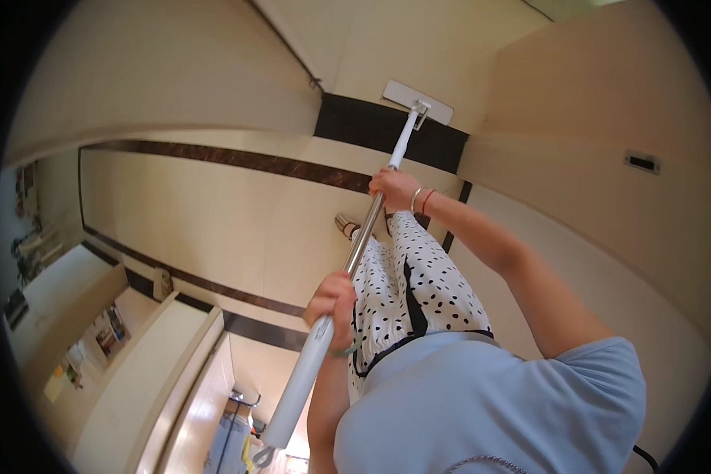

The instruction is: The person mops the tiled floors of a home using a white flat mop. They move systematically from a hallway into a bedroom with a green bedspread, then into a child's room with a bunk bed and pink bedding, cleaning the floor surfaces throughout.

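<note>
In the head view, your left hand [332,308] is wrapping around the mop [362,241] by its thick white grip [300,383], your right hand [395,188] is clamping it farther along, the flat head [403,94] is lying beyond that hand, along a dark floor strip [355,118]

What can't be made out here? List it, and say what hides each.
Head view, all:
Mop head: underside hidden by its own top plate.
Left hand: palm hidden by its own fingers and the grip.
Right hand: palm hidden likewise.
Chain: cut off by the lower edge.
Dark clutter at lower left: too small to identify.
</note>
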Motion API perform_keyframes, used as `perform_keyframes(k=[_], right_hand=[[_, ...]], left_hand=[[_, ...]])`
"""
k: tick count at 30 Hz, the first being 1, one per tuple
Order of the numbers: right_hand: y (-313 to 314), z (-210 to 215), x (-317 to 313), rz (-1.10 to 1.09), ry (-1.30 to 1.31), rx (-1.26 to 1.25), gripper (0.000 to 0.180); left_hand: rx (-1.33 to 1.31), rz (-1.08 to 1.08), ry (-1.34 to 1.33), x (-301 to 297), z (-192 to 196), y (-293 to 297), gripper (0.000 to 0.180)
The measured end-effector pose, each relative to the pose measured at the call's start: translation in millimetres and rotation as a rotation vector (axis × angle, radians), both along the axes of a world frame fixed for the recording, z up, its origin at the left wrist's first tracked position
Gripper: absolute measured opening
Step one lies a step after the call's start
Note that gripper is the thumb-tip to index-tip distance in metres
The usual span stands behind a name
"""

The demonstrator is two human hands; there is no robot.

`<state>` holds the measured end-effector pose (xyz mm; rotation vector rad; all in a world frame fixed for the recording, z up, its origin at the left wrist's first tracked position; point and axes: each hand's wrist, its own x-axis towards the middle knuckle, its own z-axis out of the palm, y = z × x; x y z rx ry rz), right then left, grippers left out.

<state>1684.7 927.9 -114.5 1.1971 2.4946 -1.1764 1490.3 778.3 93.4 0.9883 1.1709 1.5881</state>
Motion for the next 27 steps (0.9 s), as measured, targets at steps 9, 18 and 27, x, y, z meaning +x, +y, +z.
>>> perform_keyframes(k=[9,18,27], right_hand=[[53.2,-24.4,49.1,-0.241,-0.104,0.186,0.011],[-12.0,-24.1,3.4,-0.388,0.016,0.174,0.01],[-79.1,-17.8,-17.0,-0.642,0.095,0.189,0.008]], left_hand=[[0.115,-0.157,0.021,38.1,-45.4,62.2,0.02],[0.039,-0.246,0.052,-16.3,-19.6,33.6,0.021],[0.021,-0.521,0.033,-54.0,-7.5,33.4,0.02]])
